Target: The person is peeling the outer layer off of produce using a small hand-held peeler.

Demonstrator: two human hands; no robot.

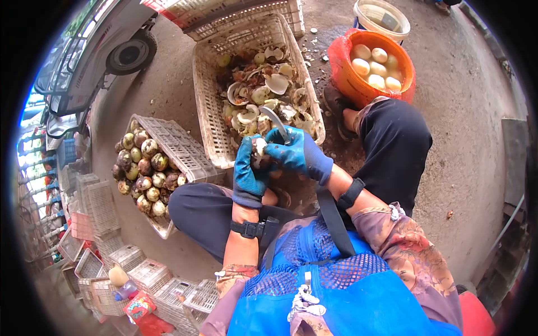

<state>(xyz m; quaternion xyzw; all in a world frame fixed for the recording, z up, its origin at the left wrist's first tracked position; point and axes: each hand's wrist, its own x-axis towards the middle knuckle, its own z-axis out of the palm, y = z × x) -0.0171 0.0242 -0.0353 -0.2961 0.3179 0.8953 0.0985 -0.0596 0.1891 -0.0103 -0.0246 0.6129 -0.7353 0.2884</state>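
The left hand (249, 175), gloved in blue, is closed around a bulb (259, 150), brown and pale in patches, at the near edge of the large crate (203, 106). The grip probably steadies it against the blade. The right hand (298, 151), gloved too, is wrapped around the handle of a knife (273, 119), its fingers right up against the bulb. The curved blade points away from the body, over the large crate; whether its edge meets the bulb is hidden.

Inside the large crate lies a heap of peelings (277, 84), cupped and curled; having it just beyond the hands likely lets scraps drop straight in.

Left of the large crate, a smaller crate (176, 147) tips over on its side, dark-skinned bulbs (148, 150) at its mouth, perhaps tilted for easy reaching. Right of the large crate stands an orange basin (408, 73) wrapped in red netting (338, 55), holding pale, smooth bulbs (376, 67); this seems to keep them apart from the peelings. A white bucket (404, 27) stands just behind the basin, farther from the large crate.
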